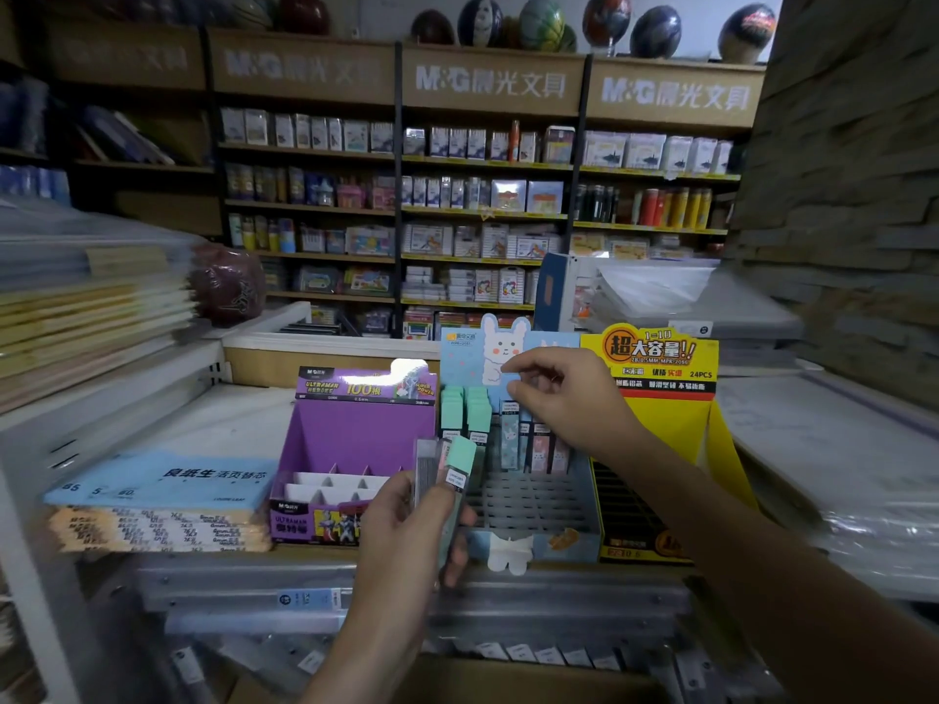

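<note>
A: Left hand (406, 520) status?
B: Gripping mint lead cases (460, 457), just before blue bunny display box (538, 548).
A: Right hand (564, 398)?
B: Curled over racked cases (509, 434) at box's back; grip unclear.

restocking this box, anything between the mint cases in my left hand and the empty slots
Nothing visible. The empty slots lie open right beside the mint cases in the left hand; the right hand is over the filled back rows, clear of them.
</note>
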`<act>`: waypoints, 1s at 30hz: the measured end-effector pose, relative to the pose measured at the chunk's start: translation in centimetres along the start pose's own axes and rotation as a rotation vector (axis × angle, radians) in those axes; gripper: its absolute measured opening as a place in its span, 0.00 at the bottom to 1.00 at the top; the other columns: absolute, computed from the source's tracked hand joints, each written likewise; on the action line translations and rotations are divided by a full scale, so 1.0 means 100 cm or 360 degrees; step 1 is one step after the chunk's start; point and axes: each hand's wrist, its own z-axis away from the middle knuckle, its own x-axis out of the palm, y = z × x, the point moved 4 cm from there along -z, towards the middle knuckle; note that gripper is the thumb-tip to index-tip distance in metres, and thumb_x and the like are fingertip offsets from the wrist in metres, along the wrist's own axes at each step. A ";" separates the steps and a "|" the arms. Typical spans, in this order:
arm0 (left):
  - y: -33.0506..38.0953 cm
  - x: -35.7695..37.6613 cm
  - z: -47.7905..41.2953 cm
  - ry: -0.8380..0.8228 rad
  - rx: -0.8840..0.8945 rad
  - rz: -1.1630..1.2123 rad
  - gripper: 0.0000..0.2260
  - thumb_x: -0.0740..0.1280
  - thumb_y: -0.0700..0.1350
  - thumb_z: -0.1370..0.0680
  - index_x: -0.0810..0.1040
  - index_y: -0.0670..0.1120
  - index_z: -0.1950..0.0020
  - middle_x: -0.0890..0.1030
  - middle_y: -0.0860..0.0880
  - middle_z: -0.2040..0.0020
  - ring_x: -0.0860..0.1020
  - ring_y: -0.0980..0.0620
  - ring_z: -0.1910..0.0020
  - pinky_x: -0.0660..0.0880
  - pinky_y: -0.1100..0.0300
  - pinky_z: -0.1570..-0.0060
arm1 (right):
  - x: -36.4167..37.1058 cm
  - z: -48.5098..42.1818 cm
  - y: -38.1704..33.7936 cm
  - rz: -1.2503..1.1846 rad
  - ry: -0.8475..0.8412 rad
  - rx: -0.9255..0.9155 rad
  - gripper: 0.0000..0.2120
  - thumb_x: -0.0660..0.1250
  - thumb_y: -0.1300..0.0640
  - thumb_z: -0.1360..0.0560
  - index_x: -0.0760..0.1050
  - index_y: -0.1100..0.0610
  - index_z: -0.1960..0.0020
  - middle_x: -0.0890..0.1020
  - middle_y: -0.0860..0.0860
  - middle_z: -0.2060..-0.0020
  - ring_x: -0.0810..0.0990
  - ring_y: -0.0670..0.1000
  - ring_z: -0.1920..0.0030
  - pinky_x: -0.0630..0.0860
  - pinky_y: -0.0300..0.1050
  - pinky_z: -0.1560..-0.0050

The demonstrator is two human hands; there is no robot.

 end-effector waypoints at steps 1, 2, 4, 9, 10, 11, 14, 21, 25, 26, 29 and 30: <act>0.000 0.000 0.000 0.0001 0.0001 -0.0009 0.05 0.66 0.41 0.20 0.77 0.40 0.53 0.82 0.43 0.64 0.71 0.49 0.76 0.66 0.60 0.80 | 0.001 0.000 0.000 0.0013 0.0000 -0.0011 0.07 0.73 0.61 0.25 0.84 0.56 0.47 0.79 0.54 0.65 0.72 0.45 0.67 0.69 0.31 0.63; -0.001 -0.001 -0.001 0.0000 -0.0004 -0.0014 0.05 0.66 0.41 0.20 0.77 0.41 0.53 0.82 0.43 0.64 0.71 0.50 0.76 0.66 0.60 0.80 | 0.002 0.000 0.000 0.0019 0.0003 -0.0017 0.07 0.73 0.61 0.25 0.84 0.57 0.47 0.80 0.54 0.64 0.72 0.44 0.67 0.69 0.31 0.63; -0.002 -0.002 -0.001 0.0002 -0.0020 -0.0013 0.04 0.66 0.42 0.20 0.77 0.41 0.52 0.83 0.43 0.64 0.72 0.50 0.75 0.67 0.60 0.79 | 0.003 0.000 0.001 0.0014 0.0014 -0.0016 0.07 0.73 0.60 0.25 0.84 0.57 0.47 0.80 0.50 0.63 0.72 0.43 0.67 0.69 0.31 0.63; -0.003 -0.006 -0.002 0.0011 -0.0024 0.0021 0.03 0.67 0.41 0.20 0.78 0.42 0.52 0.83 0.43 0.63 0.72 0.50 0.75 0.67 0.59 0.80 | 0.007 -0.001 0.005 0.0039 0.0008 -0.0008 0.05 0.73 0.60 0.25 0.83 0.56 0.49 0.76 0.45 0.68 0.71 0.42 0.69 0.68 0.29 0.65; -0.002 -0.007 -0.003 0.0011 -0.0021 0.0029 0.03 0.67 0.41 0.20 0.78 0.42 0.52 0.83 0.42 0.63 0.72 0.50 0.75 0.67 0.59 0.80 | 0.007 -0.001 0.006 0.0044 0.0004 -0.0010 0.05 0.73 0.60 0.25 0.83 0.55 0.50 0.75 0.45 0.69 0.71 0.41 0.69 0.67 0.29 0.65; -0.001 -0.006 -0.003 0.0007 -0.0015 0.0035 0.03 0.67 0.41 0.20 0.78 0.42 0.52 0.83 0.42 0.63 0.72 0.50 0.75 0.66 0.59 0.80 | 0.008 -0.002 0.006 0.0050 0.0000 -0.0012 0.05 0.73 0.60 0.25 0.83 0.55 0.50 0.74 0.44 0.70 0.71 0.42 0.70 0.66 0.29 0.65; -0.001 -0.006 -0.003 -0.0008 -0.0001 0.0040 0.03 0.67 0.42 0.20 0.78 0.43 0.52 0.83 0.42 0.63 0.72 0.50 0.75 0.66 0.59 0.80 | 0.009 -0.003 0.006 0.0073 -0.0023 -0.0019 0.05 0.73 0.59 0.25 0.82 0.53 0.50 0.75 0.39 0.72 0.70 0.43 0.70 0.67 0.30 0.66; -0.004 -0.006 -0.001 -0.0017 -0.0019 0.0028 0.03 0.66 0.41 0.20 0.78 0.42 0.49 0.83 0.43 0.63 0.73 0.50 0.75 0.67 0.60 0.80 | 0.013 -0.004 0.008 0.0017 -0.0160 -0.0007 0.09 0.72 0.60 0.25 0.78 0.46 0.52 0.78 0.48 0.63 0.66 0.46 0.69 0.69 0.39 0.65; -0.005 -0.007 0.000 -0.0026 -0.0038 0.0037 0.03 0.66 0.41 0.19 0.78 0.42 0.49 0.84 0.43 0.63 0.73 0.51 0.75 0.67 0.60 0.80 | 0.016 -0.003 0.009 0.0082 -0.0103 -0.0021 0.07 0.73 0.59 0.26 0.78 0.48 0.54 0.75 0.42 0.65 0.72 0.44 0.63 0.71 0.38 0.61; -0.005 -0.007 0.000 -0.0022 -0.0044 0.0040 0.03 0.66 0.41 0.19 0.78 0.42 0.49 0.84 0.43 0.63 0.73 0.51 0.75 0.68 0.60 0.80 | 0.017 -0.002 0.008 0.0122 -0.0089 -0.0038 0.06 0.74 0.58 0.26 0.79 0.49 0.54 0.75 0.40 0.65 0.73 0.41 0.60 0.69 0.34 0.60; -0.006 -0.008 0.001 -0.0012 -0.0057 0.0068 0.04 0.66 0.42 0.19 0.77 0.42 0.50 0.84 0.42 0.63 0.73 0.50 0.76 0.67 0.60 0.79 | 0.020 -0.002 0.007 0.0271 -0.0052 -0.0123 0.05 0.76 0.58 0.27 0.81 0.52 0.54 0.76 0.40 0.60 0.70 0.39 0.55 0.63 0.29 0.54; -0.006 -0.009 0.001 -0.0007 -0.0058 0.0072 0.04 0.66 0.42 0.19 0.77 0.42 0.50 0.84 0.42 0.63 0.73 0.50 0.76 0.67 0.61 0.79 | 0.020 -0.002 0.007 0.0308 -0.0042 -0.0151 0.04 0.76 0.58 0.27 0.81 0.53 0.54 0.75 0.41 0.59 0.68 0.41 0.55 0.63 0.32 0.52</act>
